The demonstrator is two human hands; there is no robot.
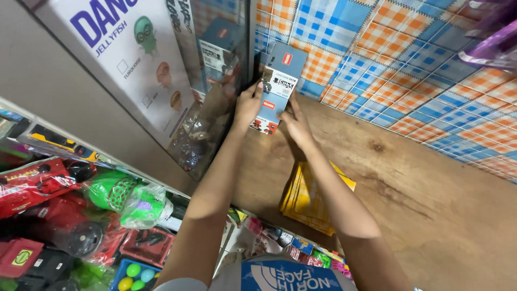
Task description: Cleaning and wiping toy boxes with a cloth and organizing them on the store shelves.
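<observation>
Both my hands hold a flat grey-blue toy box [277, 86] with a white label and red marks. It stands upright at the back of a wooden shelf [431, 199], against a checked blue and orange wall [409, 59]. My left hand [246, 105] grips the box's left edge, next to a glass panel. My right hand [295, 126] presses on its lower right side.
A stack of yellow packets [301, 202] lies on the shelf under my right forearm. A large white box [129, 59] stands behind the glass at left. Below left hang bagged toys, red [37, 183] and green [121, 196]. A purple item [493, 37] sits at top right.
</observation>
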